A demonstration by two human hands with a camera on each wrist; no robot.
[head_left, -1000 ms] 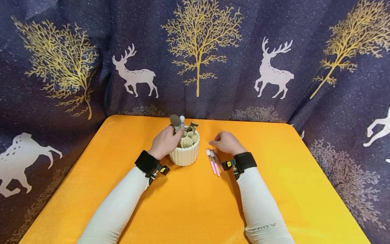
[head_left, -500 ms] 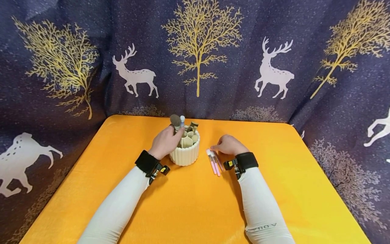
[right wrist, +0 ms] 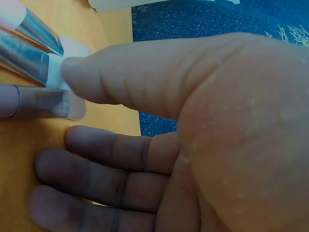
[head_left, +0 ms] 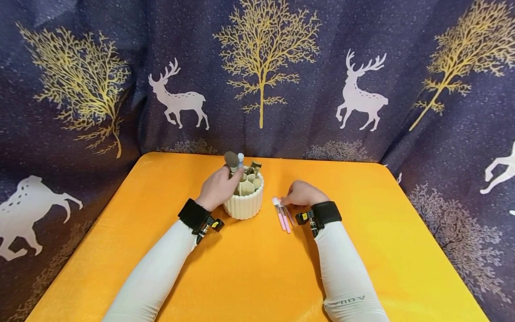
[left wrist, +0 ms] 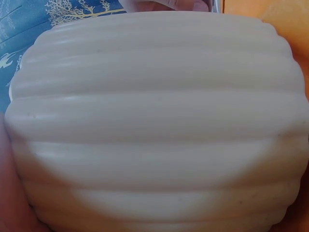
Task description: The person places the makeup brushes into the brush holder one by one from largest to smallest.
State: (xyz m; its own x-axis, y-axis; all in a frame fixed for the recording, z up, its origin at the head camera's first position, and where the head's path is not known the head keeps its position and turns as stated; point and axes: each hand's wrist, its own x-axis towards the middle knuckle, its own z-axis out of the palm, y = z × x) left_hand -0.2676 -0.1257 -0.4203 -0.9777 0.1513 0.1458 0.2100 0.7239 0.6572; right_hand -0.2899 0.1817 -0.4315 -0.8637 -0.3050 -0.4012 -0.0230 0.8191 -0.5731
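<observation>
From my feed, three pink-handled brushes lie side by side on the bench, right of its middle, bristles toward the far edge; I'd judge that layout suits the right hand coming in at that end. Its grip I can't fully read: the thumb tip meets the middle brush at its bristles, three fingers bend loosely, the index is hidden. Just left stands the ribbed holder. The left hand curls its grip round that, presumably for steadiness, beside an upright dark-headed brush.

White sleeves, dark lettering on the right, meet black wristbands with yellow-marked cameras.
</observation>
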